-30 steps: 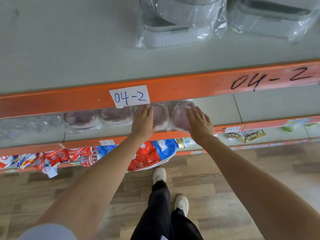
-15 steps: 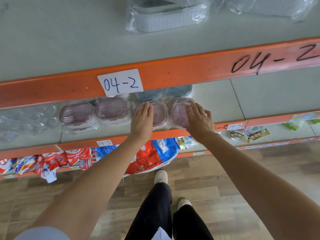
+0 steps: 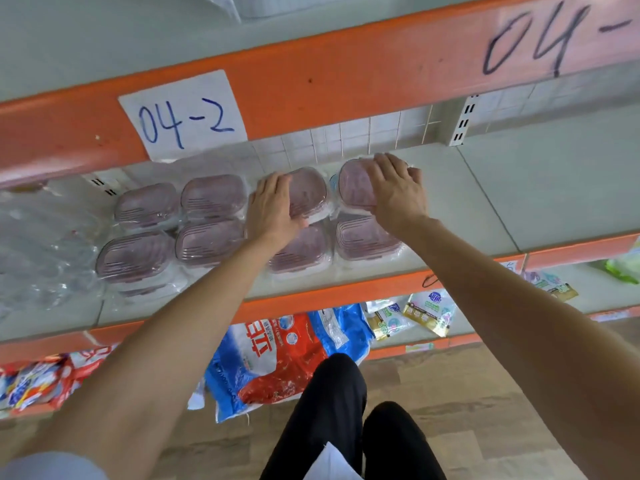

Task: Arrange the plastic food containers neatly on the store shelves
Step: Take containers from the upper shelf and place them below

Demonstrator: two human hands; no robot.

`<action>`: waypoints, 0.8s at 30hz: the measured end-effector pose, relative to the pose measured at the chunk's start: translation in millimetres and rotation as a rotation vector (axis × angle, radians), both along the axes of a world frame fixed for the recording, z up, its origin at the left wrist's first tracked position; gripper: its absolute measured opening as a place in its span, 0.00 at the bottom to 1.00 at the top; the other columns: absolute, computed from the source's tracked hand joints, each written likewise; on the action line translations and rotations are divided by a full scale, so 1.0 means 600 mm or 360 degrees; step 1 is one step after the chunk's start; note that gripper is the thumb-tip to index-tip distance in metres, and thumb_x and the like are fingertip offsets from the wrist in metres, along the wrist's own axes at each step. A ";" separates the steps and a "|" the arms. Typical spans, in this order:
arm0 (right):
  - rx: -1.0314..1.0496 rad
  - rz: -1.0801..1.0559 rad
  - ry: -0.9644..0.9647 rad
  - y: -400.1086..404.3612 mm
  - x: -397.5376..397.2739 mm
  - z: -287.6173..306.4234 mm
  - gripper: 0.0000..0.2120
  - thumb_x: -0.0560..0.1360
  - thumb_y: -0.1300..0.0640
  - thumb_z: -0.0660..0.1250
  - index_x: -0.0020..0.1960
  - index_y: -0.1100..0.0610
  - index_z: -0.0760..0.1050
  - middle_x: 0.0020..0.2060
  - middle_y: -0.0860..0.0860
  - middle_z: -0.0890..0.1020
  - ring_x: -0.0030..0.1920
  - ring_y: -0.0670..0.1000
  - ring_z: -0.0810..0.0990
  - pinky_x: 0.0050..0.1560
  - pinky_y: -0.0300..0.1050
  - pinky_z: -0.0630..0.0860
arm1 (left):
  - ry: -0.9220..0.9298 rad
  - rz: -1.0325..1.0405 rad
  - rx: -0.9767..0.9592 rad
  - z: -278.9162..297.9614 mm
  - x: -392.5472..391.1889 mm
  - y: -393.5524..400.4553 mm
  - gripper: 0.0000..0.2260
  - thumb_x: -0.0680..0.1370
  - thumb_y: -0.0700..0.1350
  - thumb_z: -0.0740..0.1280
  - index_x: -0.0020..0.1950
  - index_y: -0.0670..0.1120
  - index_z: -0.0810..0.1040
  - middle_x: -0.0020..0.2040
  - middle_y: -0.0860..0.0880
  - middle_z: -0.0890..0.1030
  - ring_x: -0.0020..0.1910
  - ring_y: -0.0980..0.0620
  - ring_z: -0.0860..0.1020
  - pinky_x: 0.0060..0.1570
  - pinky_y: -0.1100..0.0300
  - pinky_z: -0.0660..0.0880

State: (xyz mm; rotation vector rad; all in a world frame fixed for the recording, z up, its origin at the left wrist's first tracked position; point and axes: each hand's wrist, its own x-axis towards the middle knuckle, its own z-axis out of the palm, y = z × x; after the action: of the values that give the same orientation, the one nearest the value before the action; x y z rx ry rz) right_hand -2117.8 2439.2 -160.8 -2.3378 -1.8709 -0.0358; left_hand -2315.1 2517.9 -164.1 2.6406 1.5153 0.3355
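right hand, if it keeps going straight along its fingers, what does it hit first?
Probably the tiled back wall of the shelf. The right hand lies flat on the rear right pink container, fingers pointing toward the back, with nothing visible between container and wall. Depth there is hard to judge.

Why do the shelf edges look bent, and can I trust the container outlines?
Head view: wide-angle distortion bows the orange shelf edge. The plastic wrap glares, softening the pink containers. Both hands, left hand and right hand, are slightly motion-blurred. Lighting is even.
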 end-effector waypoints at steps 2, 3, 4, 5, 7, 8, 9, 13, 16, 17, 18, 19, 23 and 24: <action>0.0013 0.0039 -0.0014 0.027 0.006 -0.011 0.36 0.72 0.63 0.67 0.75 0.53 0.53 0.75 0.51 0.55 0.75 0.51 0.50 0.69 0.49 0.53 | 0.0035 -0.0006 -0.0005 -0.011 0.007 0.024 0.35 0.68 0.48 0.76 0.71 0.42 0.65 0.69 0.45 0.67 0.69 0.45 0.63 0.68 0.52 0.62; 0.0015 0.0062 -0.0006 0.038 0.008 -0.017 0.36 0.73 0.62 0.67 0.75 0.53 0.53 0.75 0.51 0.55 0.75 0.51 0.49 0.69 0.49 0.52 | 0.0048 -0.0019 -0.0019 -0.017 0.009 0.034 0.34 0.70 0.46 0.75 0.71 0.41 0.65 0.71 0.45 0.66 0.70 0.45 0.63 0.69 0.53 0.61; 0.0007 0.0089 0.0014 0.047 0.010 -0.024 0.34 0.74 0.61 0.66 0.75 0.53 0.53 0.76 0.51 0.54 0.76 0.51 0.49 0.70 0.49 0.52 | 0.0055 -0.0034 -0.0042 -0.024 0.011 0.042 0.32 0.72 0.44 0.73 0.72 0.41 0.64 0.72 0.44 0.65 0.72 0.44 0.62 0.70 0.54 0.59; -0.0002 0.0119 0.0039 0.055 0.011 -0.031 0.32 0.75 0.60 0.64 0.75 0.53 0.55 0.76 0.51 0.53 0.76 0.50 0.48 0.70 0.49 0.51 | 0.0057 -0.0050 -0.0064 -0.029 0.010 0.049 0.30 0.74 0.42 0.70 0.73 0.40 0.63 0.74 0.43 0.63 0.73 0.44 0.61 0.71 0.55 0.58; 0.0009 0.0167 0.0073 0.063 0.009 -0.038 0.24 0.77 0.58 0.62 0.72 0.52 0.62 0.76 0.52 0.54 0.76 0.52 0.50 0.70 0.49 0.52 | 0.0066 -0.0077 -0.0077 -0.034 0.005 0.055 0.28 0.76 0.40 0.68 0.74 0.39 0.62 0.75 0.42 0.62 0.73 0.44 0.59 0.72 0.55 0.57; 0.0062 0.0158 0.0065 0.065 0.007 -0.042 0.21 0.78 0.58 0.61 0.70 0.52 0.66 0.75 0.54 0.57 0.74 0.54 0.53 0.69 0.49 0.54 | 0.0088 -0.0081 -0.0036 -0.036 0.002 0.055 0.28 0.76 0.40 0.68 0.74 0.39 0.63 0.74 0.42 0.62 0.73 0.43 0.60 0.71 0.54 0.58; 0.0127 0.0123 0.0038 0.066 0.003 -0.046 0.18 0.78 0.58 0.60 0.68 0.53 0.68 0.72 0.56 0.61 0.71 0.56 0.58 0.66 0.49 0.57 | 0.0125 -0.0068 0.0036 -0.037 -0.001 0.053 0.27 0.76 0.42 0.68 0.73 0.40 0.64 0.71 0.41 0.64 0.71 0.42 0.61 0.69 0.53 0.60; 0.0196 0.0057 -0.0055 0.058 -0.020 -0.061 0.20 0.78 0.61 0.56 0.70 0.57 0.64 0.65 0.56 0.67 0.65 0.57 0.63 0.62 0.47 0.56 | 0.0306 0.0013 0.0253 -0.041 0.001 0.033 0.24 0.78 0.46 0.65 0.71 0.39 0.64 0.63 0.40 0.68 0.64 0.41 0.64 0.62 0.50 0.64; 0.0083 0.0068 -0.0103 0.040 -0.030 -0.081 0.26 0.79 0.60 0.53 0.75 0.61 0.52 0.73 0.58 0.59 0.73 0.56 0.56 0.71 0.48 0.49 | 0.0388 -0.0013 0.0191 -0.057 0.002 0.014 0.27 0.80 0.45 0.61 0.74 0.35 0.56 0.71 0.37 0.62 0.71 0.40 0.59 0.70 0.50 0.58; 0.0022 0.0073 -0.0120 0.036 -0.031 -0.084 0.27 0.80 0.59 0.53 0.76 0.62 0.49 0.75 0.57 0.55 0.75 0.55 0.51 0.74 0.49 0.46 | 0.0421 -0.0041 0.0152 -0.061 0.000 0.009 0.29 0.80 0.45 0.59 0.75 0.33 0.51 0.74 0.36 0.57 0.74 0.40 0.55 0.73 0.50 0.54; -0.0027 0.0076 -0.0121 0.033 -0.030 -0.084 0.28 0.80 0.56 0.52 0.76 0.61 0.47 0.76 0.57 0.52 0.76 0.54 0.48 0.75 0.50 0.44 | 0.0452 -0.0066 0.0124 -0.061 -0.004 0.006 0.30 0.81 0.46 0.57 0.76 0.33 0.48 0.76 0.36 0.52 0.76 0.40 0.51 0.74 0.51 0.50; -0.0054 0.0078 -0.0104 0.031 -0.029 -0.081 0.28 0.81 0.55 0.52 0.77 0.60 0.47 0.76 0.56 0.51 0.76 0.54 0.47 0.75 0.51 0.43 | 0.0461 -0.0080 0.0098 -0.058 -0.007 0.003 0.30 0.82 0.47 0.56 0.76 0.34 0.47 0.77 0.37 0.50 0.76 0.41 0.49 0.75 0.51 0.49; 0.0061 0.0157 -0.0062 -0.013 -0.040 -0.060 0.24 0.78 0.57 0.55 0.73 0.62 0.59 0.73 0.57 0.62 0.73 0.55 0.59 0.70 0.55 0.52 | 0.0386 -0.0155 0.0099 -0.035 -0.021 -0.036 0.26 0.79 0.47 0.61 0.73 0.37 0.60 0.74 0.38 0.58 0.73 0.40 0.60 0.71 0.49 0.57; 0.0097 0.0184 -0.0029 -0.035 -0.048 -0.061 0.22 0.77 0.58 0.56 0.70 0.62 0.64 0.70 0.57 0.67 0.70 0.56 0.65 0.68 0.55 0.57 | 0.0384 -0.0216 0.0125 -0.031 -0.025 -0.053 0.24 0.77 0.46 0.62 0.71 0.39 0.65 0.72 0.39 0.62 0.70 0.40 0.63 0.69 0.48 0.60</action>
State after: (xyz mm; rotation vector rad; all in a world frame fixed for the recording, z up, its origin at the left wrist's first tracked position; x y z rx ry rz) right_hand -2146.7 2418.1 -197.3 -2.1935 -1.9811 -0.1000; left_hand -2329.8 2486.3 -182.7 2.9173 1.3976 0.0693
